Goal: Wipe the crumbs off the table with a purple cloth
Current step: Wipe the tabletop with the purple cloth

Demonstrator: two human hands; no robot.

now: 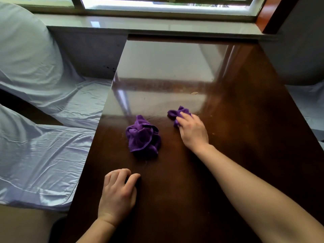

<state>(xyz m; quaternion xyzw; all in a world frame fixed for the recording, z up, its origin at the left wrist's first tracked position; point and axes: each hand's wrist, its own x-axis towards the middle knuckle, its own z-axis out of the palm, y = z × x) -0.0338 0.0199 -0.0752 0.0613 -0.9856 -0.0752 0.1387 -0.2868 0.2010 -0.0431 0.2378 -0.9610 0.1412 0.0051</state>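
Note:
My right hand [192,130] presses a bunched purple cloth [177,114] onto the glossy dark wooden table [245,120], fingers closed over it so only its far end shows. A second purple cloth [142,136] lies crumpled and loose on the table to the left of that hand, untouched. My left hand [118,193] rests near the table's front left, fingers curled, holding nothing. A pale crumb [194,93] lies farther out, and small specks [213,133] dot the wood right of my right hand.
Chairs draped in pale lilac fabric [52,155] stand along the table's left edge, with another covered seat [306,106] at the right. A window sill [157,25] runs behind the table's far edge.

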